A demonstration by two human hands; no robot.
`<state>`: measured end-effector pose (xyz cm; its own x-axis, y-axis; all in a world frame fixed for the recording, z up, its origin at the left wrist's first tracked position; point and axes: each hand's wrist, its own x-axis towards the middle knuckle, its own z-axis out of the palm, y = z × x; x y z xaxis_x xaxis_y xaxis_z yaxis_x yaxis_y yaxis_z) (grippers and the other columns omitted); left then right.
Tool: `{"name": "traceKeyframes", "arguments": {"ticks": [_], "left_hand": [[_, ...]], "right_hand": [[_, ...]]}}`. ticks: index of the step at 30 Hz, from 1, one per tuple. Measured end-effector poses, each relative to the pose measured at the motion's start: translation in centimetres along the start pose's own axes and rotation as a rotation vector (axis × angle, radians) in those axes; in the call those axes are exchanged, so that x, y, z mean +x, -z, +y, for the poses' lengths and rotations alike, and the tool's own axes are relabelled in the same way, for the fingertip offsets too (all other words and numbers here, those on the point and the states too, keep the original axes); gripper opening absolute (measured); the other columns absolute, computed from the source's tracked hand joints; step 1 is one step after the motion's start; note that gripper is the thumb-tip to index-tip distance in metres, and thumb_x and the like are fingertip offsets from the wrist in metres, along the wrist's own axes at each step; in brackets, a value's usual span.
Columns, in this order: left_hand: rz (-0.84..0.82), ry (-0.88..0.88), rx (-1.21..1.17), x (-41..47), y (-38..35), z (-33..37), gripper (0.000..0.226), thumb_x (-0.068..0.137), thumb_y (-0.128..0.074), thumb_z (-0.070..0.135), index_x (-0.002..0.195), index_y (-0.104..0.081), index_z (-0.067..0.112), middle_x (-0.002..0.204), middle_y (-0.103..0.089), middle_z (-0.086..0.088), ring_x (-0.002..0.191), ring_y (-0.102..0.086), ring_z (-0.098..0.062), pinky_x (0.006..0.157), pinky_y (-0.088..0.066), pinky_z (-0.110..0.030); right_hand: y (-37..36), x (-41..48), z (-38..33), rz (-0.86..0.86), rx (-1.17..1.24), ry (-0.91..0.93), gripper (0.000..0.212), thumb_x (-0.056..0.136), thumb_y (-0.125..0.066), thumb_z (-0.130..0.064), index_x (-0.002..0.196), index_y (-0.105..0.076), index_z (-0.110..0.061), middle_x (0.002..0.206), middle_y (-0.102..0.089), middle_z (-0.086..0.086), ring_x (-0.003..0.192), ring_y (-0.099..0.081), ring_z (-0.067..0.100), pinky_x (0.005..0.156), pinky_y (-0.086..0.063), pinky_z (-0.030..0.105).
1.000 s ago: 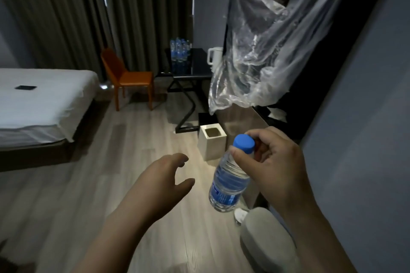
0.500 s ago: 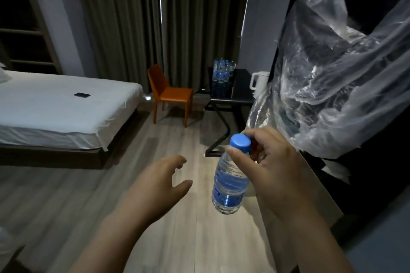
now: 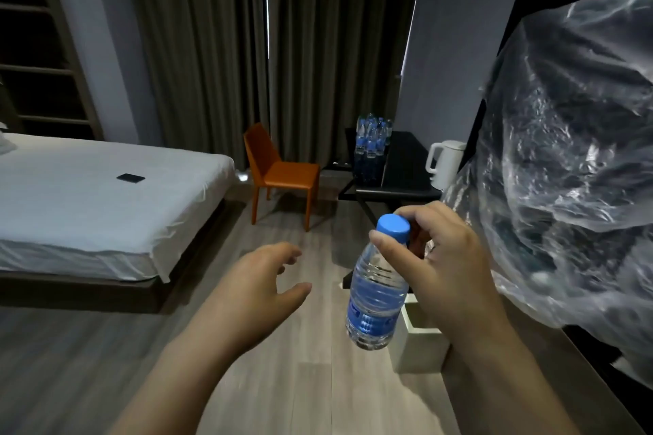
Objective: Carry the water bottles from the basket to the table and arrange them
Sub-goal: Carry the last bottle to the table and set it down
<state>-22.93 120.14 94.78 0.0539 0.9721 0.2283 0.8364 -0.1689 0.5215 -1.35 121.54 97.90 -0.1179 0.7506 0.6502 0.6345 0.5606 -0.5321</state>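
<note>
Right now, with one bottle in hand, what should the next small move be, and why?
Probably step forward toward the black table, where a cluster of bottles already stands. The right hand pinches the water bottle at its cap, hanging in mid-air well short of the table; the left hand is open and empty, free to steady it.

At one o'clock I see the dark counter (image 3: 403, 166) carrying clustered water bottles (image 3: 372, 139) and a white kettle (image 3: 442, 163); at ten, the bed (image 3: 106, 208) bears perhaps a phone (image 3: 130, 178).

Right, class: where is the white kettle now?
Head view, right of centre: the white kettle stands on the black table, right of the bottle cluster.
</note>
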Motion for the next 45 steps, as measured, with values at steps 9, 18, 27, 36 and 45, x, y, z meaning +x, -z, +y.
{"name": "traceKeyframes", "arguments": {"ticks": [9, 18, 27, 36, 45], "left_hand": [[-0.014, -0.025, -0.004, 12.6, 1.9, -7.4, 0.051, 0.086, -0.060, 0.043, 0.133, -0.045, 0.032, 0.128, -0.051, 0.016, 0.112, -0.050, 0.002, 0.096, -0.045, -0.020], [0.001, -0.043, 0.013, 26.9, -0.5, -12.4, 0.049, 0.084, -0.061, 0.046, 0.130, -0.046, 0.037, 0.123, -0.052, 0.019, 0.105, -0.051, 0.004, 0.090, -0.046, -0.017], [0.023, -0.053, 0.024, 43.8, -2.8, -14.6, 0.051, 0.082, -0.062, 0.048, 0.130, -0.046, 0.040, 0.121, -0.053, 0.021, 0.100, -0.048, 0.008, 0.085, -0.042, -0.011], [0.005, -0.077, -0.037, 57.8, -4.7, -18.5, 0.050, 0.082, -0.063, 0.047, 0.129, -0.047, 0.039, 0.120, -0.052, 0.023, 0.104, -0.050, 0.007, 0.085, -0.042, -0.010], [-0.059, -0.162, -0.113, 72.8, -5.0, -25.5, 0.037, 0.080, -0.064, 0.047, 0.112, -0.047, 0.054, 0.102, -0.049, 0.034, 0.094, -0.049, 0.017, 0.070, -0.037, -0.002]], "right_hand": [[-8.9, 10.8, 3.0, 0.022, 0.003, -0.049, 0.020, 0.082, -0.065, -0.042, 0.091, -0.064, -0.025, 0.082, -0.054, -0.016, 0.083, -0.053, 0.003, 0.067, -0.042, 0.009], [-15.6, 21.8, 9.9, 0.014, -0.025, -0.041, 0.024, 0.080, -0.062, -0.048, 0.089, -0.063, -0.026, 0.081, -0.055, -0.014, 0.081, -0.053, 0.003, 0.066, -0.042, 0.011], [-20.6, 34.7, 19.3, 0.022, -0.018, -0.036, 0.025, 0.079, -0.062, -0.050, 0.091, -0.062, -0.029, 0.083, -0.055, -0.014, 0.081, -0.053, 0.003, 0.065, -0.041, 0.011], [-26.7, 45.0, 27.0, 0.001, -0.032, -0.082, 0.022, 0.077, -0.062, -0.052, 0.087, -0.061, -0.033, 0.082, -0.056, -0.015, 0.080, -0.054, 0.006, 0.065, -0.043, 0.015], [-35.7, 55.2, 32.3, 0.008, -0.089, -0.188, 0.015, 0.077, -0.067, -0.046, 0.084, -0.061, -0.035, 0.078, -0.053, -0.014, 0.076, -0.052, 0.003, 0.061, -0.041, 0.014]]}}
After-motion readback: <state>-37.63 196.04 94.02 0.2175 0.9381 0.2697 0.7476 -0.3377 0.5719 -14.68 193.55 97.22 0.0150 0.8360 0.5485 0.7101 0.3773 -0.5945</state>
